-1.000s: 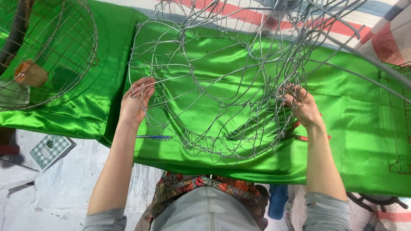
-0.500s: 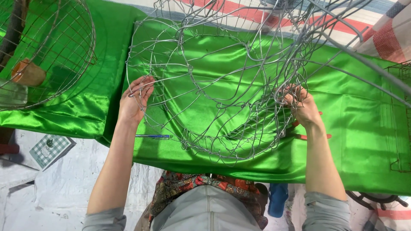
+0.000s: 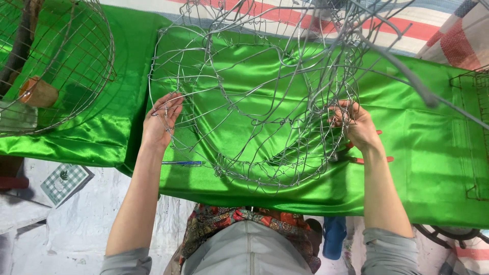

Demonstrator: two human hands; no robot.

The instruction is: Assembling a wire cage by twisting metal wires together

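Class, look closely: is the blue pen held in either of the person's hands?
No: the blue pen lies on the shiny green cloth below the left hand.

Craft workshop, informal, for handmade wire-frame work. Evidence: bench draped in shiny green satin cloth (image 3: 423, 147); large bent-wire frame (image 3: 254, 107) laid across it, worked by bare hands; second round wire-mesh cage (image 3: 61, 66) at far left over the same cloth; rectangular wire rack (image 3: 471, 137) at right edge. Hand tools nearby: red-handled pliers (image 3: 374, 153) under the frame, blue pen (image 3: 183, 163) at the bench front. Striped red, white and blue tarpaulin (image 3: 448, 35) behind the bench. Rough, paint-spattered pale floor (image 3: 76, 224) with a small checked box (image 3: 63, 181) lying on it.
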